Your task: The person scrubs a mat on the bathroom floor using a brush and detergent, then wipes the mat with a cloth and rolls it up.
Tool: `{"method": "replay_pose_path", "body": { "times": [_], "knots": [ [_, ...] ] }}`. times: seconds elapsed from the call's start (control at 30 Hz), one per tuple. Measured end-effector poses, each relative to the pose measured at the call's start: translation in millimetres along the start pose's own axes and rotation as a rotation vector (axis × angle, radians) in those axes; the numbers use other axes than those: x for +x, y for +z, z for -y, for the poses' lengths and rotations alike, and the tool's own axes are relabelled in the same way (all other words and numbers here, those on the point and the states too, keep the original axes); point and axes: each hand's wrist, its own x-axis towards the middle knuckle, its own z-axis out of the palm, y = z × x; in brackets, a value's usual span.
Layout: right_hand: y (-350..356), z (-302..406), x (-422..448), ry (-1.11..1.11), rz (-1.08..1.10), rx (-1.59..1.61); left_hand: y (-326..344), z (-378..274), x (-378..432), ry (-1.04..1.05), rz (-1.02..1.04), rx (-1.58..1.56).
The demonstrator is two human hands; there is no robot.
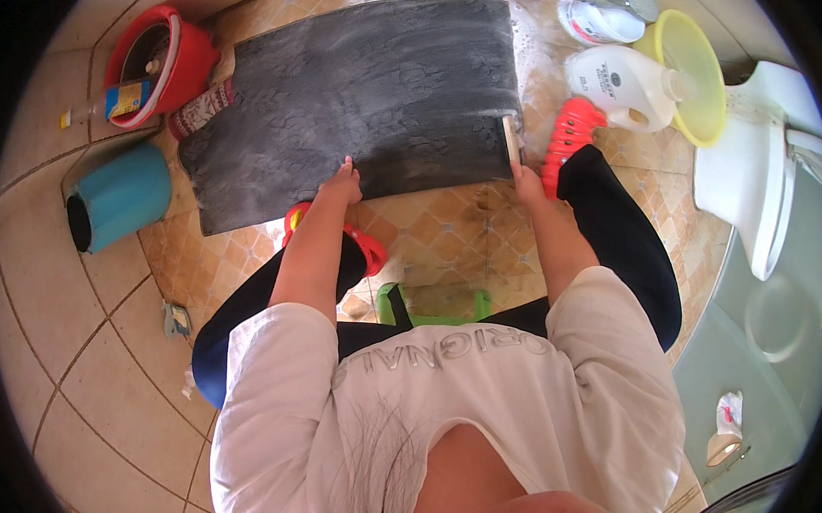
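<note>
A large dark grey floor mat (pixel 363 100) with a faint embossed leaf pattern lies on the tiled floor before me, looking wet. My left hand (pixel 342 184) touches the mat near the middle of its near edge; whether its fingers grip the edge is unclear. In my right hand (pixel 530 184) is a scrubbing brush (pixel 511 139) with a pale, wood-like back. The brush stands on edge at the mat's right end, its dark bristle side facing left. White suds (pixel 529 52) lie along the mat's right side.
At left are a red bucket (pixel 200 66), a clear bottle (pixel 95 111), patterned cloth (pixel 201 109) and a blue bin (pixel 123 193). At right stand a white jug (pixel 617 86), white tub (pixel 597 25), yellow basin (pixel 710 85) and toilet (pixel 745 180). A shower head (pixel 641 4) lies above.
</note>
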Motion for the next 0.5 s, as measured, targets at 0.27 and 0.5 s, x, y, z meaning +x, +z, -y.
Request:
{"method": "replay_pose_path", "body": {
  "times": [0.27, 0.5],
  "knots": [
    [-66.6, 105.4, -21.5, 0.316, 0.984, 0.970, -36.6, -25.5, -43.7, 0.172, -0.335, -0.279],
    [-141.1, 196.0, -67.2, 0.120, 1.247, 0.806, -127.5, -62.8, -158.7, 0.358, -0.877, -0.601]
  ]
}}
